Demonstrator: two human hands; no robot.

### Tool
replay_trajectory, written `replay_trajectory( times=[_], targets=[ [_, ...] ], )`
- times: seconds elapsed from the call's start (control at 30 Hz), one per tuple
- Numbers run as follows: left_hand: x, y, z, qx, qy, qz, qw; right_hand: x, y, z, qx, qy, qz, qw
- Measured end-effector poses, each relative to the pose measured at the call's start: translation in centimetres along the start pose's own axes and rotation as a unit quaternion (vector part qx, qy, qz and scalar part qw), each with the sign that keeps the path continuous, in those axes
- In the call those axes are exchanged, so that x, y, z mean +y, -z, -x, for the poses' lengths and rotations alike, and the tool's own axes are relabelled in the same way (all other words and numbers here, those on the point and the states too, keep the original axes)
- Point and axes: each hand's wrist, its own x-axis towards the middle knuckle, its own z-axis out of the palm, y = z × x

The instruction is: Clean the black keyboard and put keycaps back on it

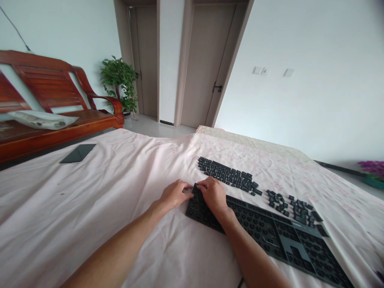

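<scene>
A black keyboard lies slanted on the pink cloth, with most of its key positions bare of caps. At its far left corner, my left hand grips the edge between thumb and fingers. My right hand bends over the same corner, its fingertips pinched together there; whatever is between them is too small to make out. Beyond the keyboard, loose black keycaps lie in rows laid out like a keyboard. A second group of loose keycaps is spread farther right.
A dark flat tablet or phone rests on the cloth to the left. Behind stand a wooden bench with a plastic bag, a green plant and two doors. Purple flowers are at the right edge.
</scene>
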Motion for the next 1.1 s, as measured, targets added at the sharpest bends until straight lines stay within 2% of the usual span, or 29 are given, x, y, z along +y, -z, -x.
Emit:
replay_trajectory(
  times=[0.23, 0.37, 0.73, 1.1],
  targets=[
    [0.1, 0.0, 0.0, -0.008, -0.001, -0.023, 1.0, -0.1, 0.0, -0.2, -0.022, -0.023, 0.003, 0.999],
    [0.2, 0.0, -0.1, -0.03, 0.014, -0.05, 0.998, -0.8, 0.4, -0.1, -0.051, -0.031, 0.044, 0.997],
    [0.6, 0.1, 0.0, -0.039, 0.029, -0.066, 0.997, -2.8, 1.3, 0.3, -0.127, 0.06, 0.204, 0.969],
    [0.8, 0.1, 0.1, -0.041, 0.014, -0.074, 0.996, -4.5, 1.2, 0.6, -0.171, 0.11, 0.242, 0.949]
  ],
)
